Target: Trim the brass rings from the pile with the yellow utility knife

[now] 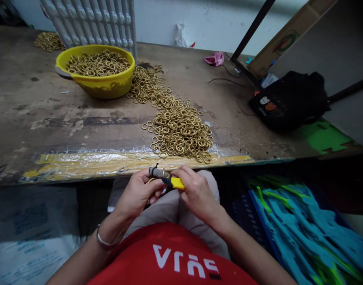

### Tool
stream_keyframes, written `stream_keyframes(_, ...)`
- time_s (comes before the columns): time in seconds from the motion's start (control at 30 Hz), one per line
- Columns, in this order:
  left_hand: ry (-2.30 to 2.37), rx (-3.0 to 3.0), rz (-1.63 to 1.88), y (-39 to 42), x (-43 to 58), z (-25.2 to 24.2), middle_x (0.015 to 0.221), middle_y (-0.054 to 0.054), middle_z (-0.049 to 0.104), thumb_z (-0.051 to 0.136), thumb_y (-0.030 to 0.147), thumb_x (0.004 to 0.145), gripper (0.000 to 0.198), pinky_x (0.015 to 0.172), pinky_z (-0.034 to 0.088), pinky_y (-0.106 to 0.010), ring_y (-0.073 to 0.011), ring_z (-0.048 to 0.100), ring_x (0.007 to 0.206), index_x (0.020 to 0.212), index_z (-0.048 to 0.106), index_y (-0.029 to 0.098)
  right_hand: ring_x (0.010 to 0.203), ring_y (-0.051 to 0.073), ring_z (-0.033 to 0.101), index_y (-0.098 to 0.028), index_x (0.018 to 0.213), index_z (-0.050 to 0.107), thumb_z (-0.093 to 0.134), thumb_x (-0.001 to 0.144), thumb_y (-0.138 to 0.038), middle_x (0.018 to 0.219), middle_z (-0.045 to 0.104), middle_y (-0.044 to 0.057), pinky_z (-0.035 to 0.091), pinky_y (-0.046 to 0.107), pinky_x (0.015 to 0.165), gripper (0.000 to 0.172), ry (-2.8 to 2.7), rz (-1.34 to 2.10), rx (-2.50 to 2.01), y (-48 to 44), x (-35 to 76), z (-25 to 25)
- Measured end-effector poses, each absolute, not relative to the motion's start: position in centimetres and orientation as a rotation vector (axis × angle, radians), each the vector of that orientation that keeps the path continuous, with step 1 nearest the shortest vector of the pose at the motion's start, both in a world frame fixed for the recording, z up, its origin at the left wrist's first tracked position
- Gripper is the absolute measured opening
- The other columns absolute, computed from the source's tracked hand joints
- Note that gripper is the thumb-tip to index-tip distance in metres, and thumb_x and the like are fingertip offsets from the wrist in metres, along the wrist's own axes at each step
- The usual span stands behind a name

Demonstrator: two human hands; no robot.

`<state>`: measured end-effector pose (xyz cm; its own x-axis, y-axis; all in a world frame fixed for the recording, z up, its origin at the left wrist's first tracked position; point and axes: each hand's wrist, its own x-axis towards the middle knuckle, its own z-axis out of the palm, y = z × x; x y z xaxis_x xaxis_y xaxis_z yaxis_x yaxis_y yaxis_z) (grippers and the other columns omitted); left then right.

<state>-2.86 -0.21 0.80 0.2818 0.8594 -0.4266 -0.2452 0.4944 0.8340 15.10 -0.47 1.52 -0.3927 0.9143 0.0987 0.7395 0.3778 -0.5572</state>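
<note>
Both my hands meet just below the table's front edge, above my lap. My left hand [137, 194] is closed round a brass ring [152, 180], its thumb wrapped in grey tape. My right hand [196, 192] grips a small yellow-handled tool [174, 182], whose tip touches the ring. A loose heap of brass rings [177, 128] lies on the table straight ahead of my hands. A yellow basin [97, 85] full of the same rings stands at the back left.
The worn wooden table [36, 114] has yellow tape [89, 163] along its front edge. A black bag [288, 101] lies at the right, a pink cloth [214, 58] behind it, a white crate [92, 19] behind the basin. Blue and green foam pieces [291, 213] lie on the floor.
</note>
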Motion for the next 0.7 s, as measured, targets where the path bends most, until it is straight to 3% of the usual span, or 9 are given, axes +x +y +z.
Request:
stream_keyframes(0.27, 1.124, 0.877, 0.805, -0.3, -3.0, 1.9, 0.046, 0.006, 0.052, 0.075, 0.03, 0.07, 0.021, 0.034, 0.031, -0.014, -0.0045, 0.04, 0.036, 0.071, 0.061, 0.015, 0.071, 0.015, 0.055, -0.017, 0.099, 0.062, 0.045, 0.083, -0.001, 0.093, 0.063, 0.006, 0.038, 0.025, 0.063, 0.028, -2.498, 0.292, -1.656, -0.5, 15.0, 2.0)
stream_keyframes(0.53, 1.068, 0.868, 0.735, 0.1, -3.6, 2.0, 0.046, 0.007, 0.049, 0.071, 0.026, 0.07, 0.017, 0.033, 0.028, -0.013, -0.0029, 0.035, 0.034, 0.07, 0.058, 0.015, 0.066, 0.017, 0.056, -0.016, 0.091, 0.061, 0.044, 0.088, -0.004, 0.088, 0.063, 0.008, 0.032, 0.029, 0.056, 0.02, -2.519, 0.083, -1.802, 0.9, 15.1, 1.4)
stream_keyframes(0.63, 0.991, 0.847, 0.701, -0.4, -4.2, 2.1, 0.046, 0.007, 0.049, 0.07, 0.023, 0.07, 0.013, 0.033, 0.026, -0.014, -0.0032, 0.033, 0.034, 0.072, 0.059, 0.016, 0.064, 0.017, 0.056, -0.013, 0.086, 0.062, 0.042, 0.089, -0.003, 0.082, 0.063, 0.01, 0.03, 0.028, 0.055, 0.022, -2.274, 0.114, -2.099, 2.5, 16.4, 0.9)
stream_keyframes(0.7, 0.972, 0.833, 0.716, -0.9, -4.5, 2.0, 0.047, 0.007, 0.048, 0.071, 0.024, 0.07, 0.014, 0.033, 0.025, -0.014, -0.0035, 0.033, 0.035, 0.074, 0.06, 0.016, 0.062, 0.016, 0.054, -0.014, 0.077, 0.06, 0.047, 0.091, -0.011, 0.074, 0.06, 0.007, 0.031, 0.027, 0.056, 0.019, -2.091, 0.372, -2.035, 3.1, 16.9, 0.9)
